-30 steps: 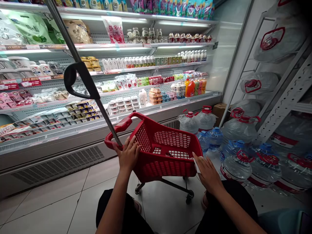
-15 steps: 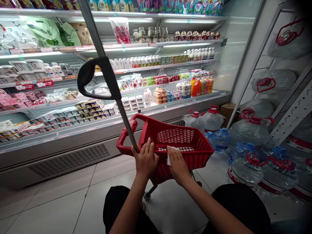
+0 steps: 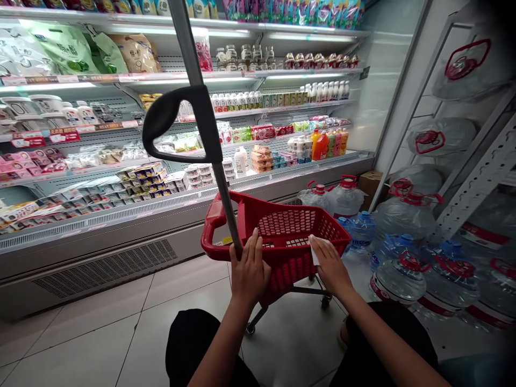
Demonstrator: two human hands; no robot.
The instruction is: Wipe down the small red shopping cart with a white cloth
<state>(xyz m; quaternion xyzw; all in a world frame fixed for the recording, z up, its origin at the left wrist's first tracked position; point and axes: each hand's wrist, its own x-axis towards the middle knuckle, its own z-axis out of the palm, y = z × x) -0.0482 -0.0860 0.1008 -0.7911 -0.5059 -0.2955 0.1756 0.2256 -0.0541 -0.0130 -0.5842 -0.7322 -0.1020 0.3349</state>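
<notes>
A red plastic shopping basket (image 3: 300,226) on wheels stands on the tiled floor in front of me, with a grey metal pull rod (image 3: 203,102) and black handle rising from its near left corner. My left hand (image 3: 249,269) grips the basket's near rim at the foot of the rod, fingers wrapped over the edge. My right hand (image 3: 329,262) presses a white cloth (image 3: 313,246) against the basket's near right rim, fingers closed over it. My knees in black trousers show at the bottom.
An open chiller (image 3: 121,140) with lit shelves of dairy pots, bottles and packets runs along the left and back. Large water bottles (image 3: 403,252) with red caps stand on the floor at right beside a white metal rack (image 3: 479,177). A cardboard box (image 3: 371,183) sits in the corner.
My right hand with the cloth slid from the near right corner to the middle of the rim and back to the right. The basket and rod shifted in view.
</notes>
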